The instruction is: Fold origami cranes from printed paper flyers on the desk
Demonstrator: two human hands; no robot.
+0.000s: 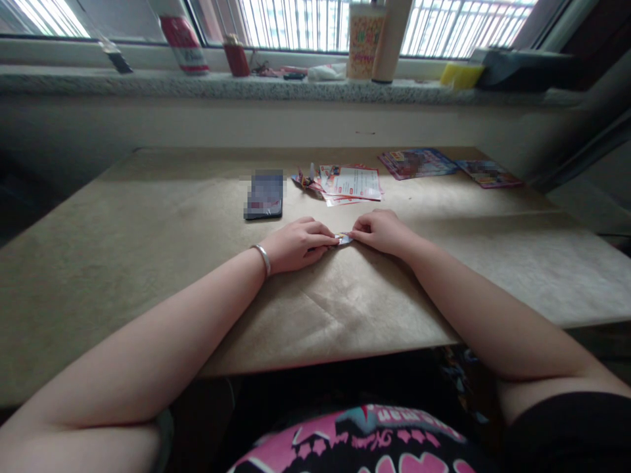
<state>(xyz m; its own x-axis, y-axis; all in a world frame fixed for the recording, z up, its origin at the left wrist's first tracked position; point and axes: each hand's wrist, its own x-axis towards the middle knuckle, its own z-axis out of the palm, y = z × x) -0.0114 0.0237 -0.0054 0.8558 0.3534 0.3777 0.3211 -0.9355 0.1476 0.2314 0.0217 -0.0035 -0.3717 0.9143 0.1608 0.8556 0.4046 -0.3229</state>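
Observation:
A small whitish paper piece (344, 239) with a bit of yellow on it lies low over the table (315, 309), between my two hands. My left hand (302, 243), with a silver bangle at the wrist, pinches its left end with the fingers together. At its right end, my right hand (378, 231) grips it between thumb and forefinger, the other fingers curled. My fingertips cover both ends, and the print is too small to read. Just beyond the left hand lies a dark, flat, phone-like object (266, 192), its face blurred.
Printed paper sheets (359, 184) and a small colourful crumpled item (306, 181) lie ahead of my hands. Colourful printed packs (419, 162) are farther right. Along the windowsill stand a red can (183, 45), a red lighter-like object (236, 56), a patterned cup (363, 43) and a yellow block (462, 75).

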